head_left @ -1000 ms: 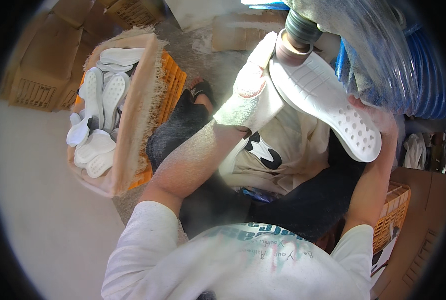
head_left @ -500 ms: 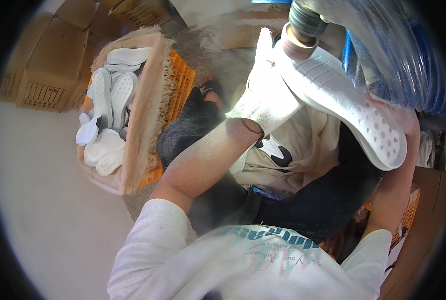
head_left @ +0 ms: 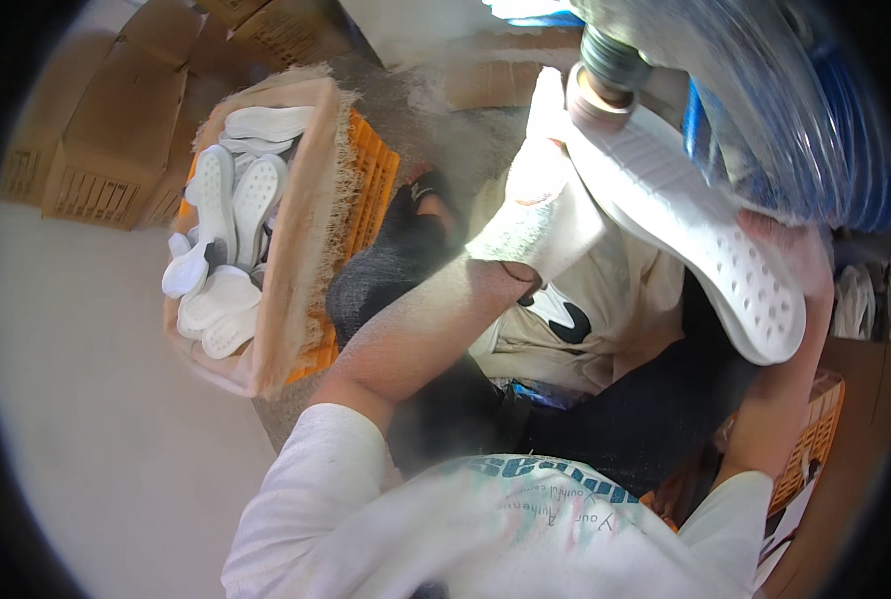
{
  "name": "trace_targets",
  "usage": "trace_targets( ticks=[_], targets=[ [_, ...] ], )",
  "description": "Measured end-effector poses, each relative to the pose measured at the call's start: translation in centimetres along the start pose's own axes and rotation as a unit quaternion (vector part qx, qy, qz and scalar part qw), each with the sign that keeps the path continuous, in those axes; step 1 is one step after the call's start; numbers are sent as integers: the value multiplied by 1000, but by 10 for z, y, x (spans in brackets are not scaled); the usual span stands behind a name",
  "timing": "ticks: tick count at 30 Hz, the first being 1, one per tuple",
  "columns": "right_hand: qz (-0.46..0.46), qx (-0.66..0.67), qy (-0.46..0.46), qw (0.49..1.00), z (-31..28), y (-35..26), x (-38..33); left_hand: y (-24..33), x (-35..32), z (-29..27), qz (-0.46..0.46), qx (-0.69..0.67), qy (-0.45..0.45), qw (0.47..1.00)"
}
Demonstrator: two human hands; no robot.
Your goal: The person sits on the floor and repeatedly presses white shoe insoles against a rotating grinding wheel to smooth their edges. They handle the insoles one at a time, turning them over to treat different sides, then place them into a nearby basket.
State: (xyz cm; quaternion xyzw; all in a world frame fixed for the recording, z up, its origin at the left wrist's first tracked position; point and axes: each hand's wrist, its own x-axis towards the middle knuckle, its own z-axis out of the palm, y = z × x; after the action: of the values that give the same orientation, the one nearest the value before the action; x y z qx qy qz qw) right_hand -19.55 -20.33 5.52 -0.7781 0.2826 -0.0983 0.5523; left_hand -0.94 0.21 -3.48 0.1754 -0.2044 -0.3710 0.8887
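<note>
White sole [head_left: 665,190] is held up in the air above the person's lap, its patterned face turned toward the camera. It slants from the toe end at upper left to the heel at lower right, where round holes dot the surface. The left hand [head_left: 553,165], in a pale glove, grips the sole along its left edge near the toe. The right hand [head_left: 780,240] is at the sole's right edge toward the heel, partly covered by clear plastic sheeting [head_left: 745,90]; how tightly its fingers close cannot be told. A brownish drum [head_left: 600,103] below a dark ribbed cylinder [head_left: 613,62] overlaps the toe end; whether they touch is unclear. Blue ribbed tubing [head_left: 870,150] stands beyond the sheeting.

Under the sole, beige cloth [head_left: 640,299] covers part of the dark trousers [head_left: 605,424], with a black-and-white patch showing on it. At left, an orange crate [head_left: 373,185] stands on the floor [head_left: 96,339], its right edge draped with fringed fabric [head_left: 310,235]. More white soles [head_left: 254,195] lie inside, from its far edge to its near left corner. Cardboard boxes [head_left: 116,135] stand beyond the crate's far left corner.
</note>
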Motion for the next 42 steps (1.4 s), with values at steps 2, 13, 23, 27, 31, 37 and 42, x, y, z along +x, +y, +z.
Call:
trace_targets(
  ticks=[2, 13, 23, 27, 31, 37, 42],
  targets=[
    [24, 100, -50, 993, 6, 1, -8, -1, 2, 0, 12, 34, 14, 999],
    [39, 152, 103, 982, 64, -10, -40, 1, -5, -6, 36, 194, 83, 977],
    [-17, 213, 22, 977, 85, 0, -18, 4, -14, -5, 37, 245, 122, 961],
    [-32, 214, 66, 974, 101, 7, 4, 6, -11, -6, 40, 244, 124, 961],
    [-38, 253, 82, 963, 122, 23, 33, 9, -13, -6, 42, 256, 128, 957],
    [-310, 104, 196, 925, 145, 45, 104, 9, -19, -5, 51, 273, 140, 950],
    [-201, 276, 155, 927, 148, 53, 134, 5, -11, -4, 71, 286, 146, 944]
  ],
)
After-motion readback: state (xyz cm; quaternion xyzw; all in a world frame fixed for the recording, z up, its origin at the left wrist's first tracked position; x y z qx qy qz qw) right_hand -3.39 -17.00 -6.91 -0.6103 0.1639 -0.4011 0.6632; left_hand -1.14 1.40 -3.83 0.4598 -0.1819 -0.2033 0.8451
